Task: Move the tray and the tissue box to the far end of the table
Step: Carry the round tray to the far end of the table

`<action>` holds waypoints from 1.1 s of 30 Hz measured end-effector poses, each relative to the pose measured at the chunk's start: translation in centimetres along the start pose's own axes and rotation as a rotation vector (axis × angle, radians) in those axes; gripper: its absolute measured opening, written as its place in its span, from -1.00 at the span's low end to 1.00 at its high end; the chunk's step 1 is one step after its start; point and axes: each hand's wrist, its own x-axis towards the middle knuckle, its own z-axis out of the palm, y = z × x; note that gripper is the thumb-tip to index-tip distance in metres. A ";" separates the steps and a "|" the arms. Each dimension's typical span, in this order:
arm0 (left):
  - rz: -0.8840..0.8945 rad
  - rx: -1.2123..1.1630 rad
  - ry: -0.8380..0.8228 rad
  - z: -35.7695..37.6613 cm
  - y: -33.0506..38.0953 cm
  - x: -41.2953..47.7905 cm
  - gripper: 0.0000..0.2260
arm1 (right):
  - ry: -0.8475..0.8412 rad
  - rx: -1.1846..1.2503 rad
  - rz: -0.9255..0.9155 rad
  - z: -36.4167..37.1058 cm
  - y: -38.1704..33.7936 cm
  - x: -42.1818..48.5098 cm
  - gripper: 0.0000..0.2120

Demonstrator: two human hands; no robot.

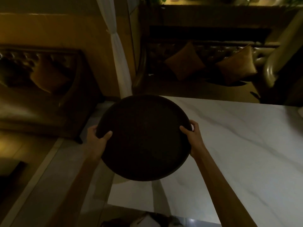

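At the far left a dark tufted sofa (41, 76) sits in dim light, well apart from the work, with pale floor (49, 169) running between it and the table. Next comes the left hand (98, 136), clamped on the left rim of the round dark tray (144, 138), thumb over the top edge and fingers tucked underneath. The tray is held over the table's left edge near its far corner, partly out over the floor, and it looks empty (the gloom makes its surface hard to read). The right hand (191, 133) grips the opposite rim the same way, thumb on top. To the right stretches the white marble-patterned table (237, 145), its far edge just beyond the tray. Behind it stands a second sofa with two cushions (211, 66). I cannot see the tissue box with any confidence; something pale at the bottom edge is too cut off to name. The main risk, as I judge it, is setting the tray down with too much of it overhanging the left edge, so it tips to the floor once the hands let go; poor light makes judging that edge harder.
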 end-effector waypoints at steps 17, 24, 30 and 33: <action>0.182 -0.107 -0.274 13.2 12.5 -0.8 -0.45 | 0.230 0.101 -0.177 -12.2 -8.1 -0.1 -0.59; 0.230 -0.105 -0.299 26.9 16.4 -7.9 -0.50 | 0.260 0.121 -0.200 -27.7 -10.9 1.2 -0.59; 0.271 -0.121 -0.267 42.2 17.9 -18.3 -0.66 | 0.284 0.123 -0.159 -45.5 -14.0 1.8 -0.59; 0.279 -0.086 -0.323 49.3 18.4 -23.1 -0.69 | 0.343 0.163 -0.117 -53.8 -14.6 1.3 -0.57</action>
